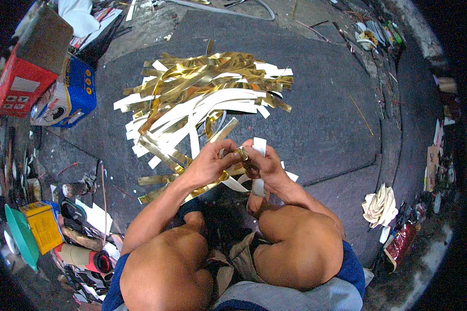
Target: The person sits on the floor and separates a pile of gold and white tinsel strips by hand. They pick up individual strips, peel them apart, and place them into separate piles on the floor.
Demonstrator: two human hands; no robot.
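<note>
My left hand [210, 159] and my right hand [264, 164] meet at the centre, in front of my knees. Between their pinched fingers is a small bent piece of gold strip [242, 152]. A white strip [259, 146] sticks up past my right hand's fingers, and white lengths curl below; whether these are one piece with the gold I cannot tell. Just beyond the hands lies a loose pile of long, shiny gold strips [192, 72] and white ones [213, 101], crossing one another. Several more gold strips [155, 180] lie under and beside my left forearm.
Dark grey sheeting [321, 93] covers the floor. Red [23, 85] and blue [80, 88] boxes stand at the far left. Nearer left are a yellow tin [42, 226], a green dish [22, 236] and tools. A crumpled cream cloth [380, 206] lies right, beside clutter along the edge.
</note>
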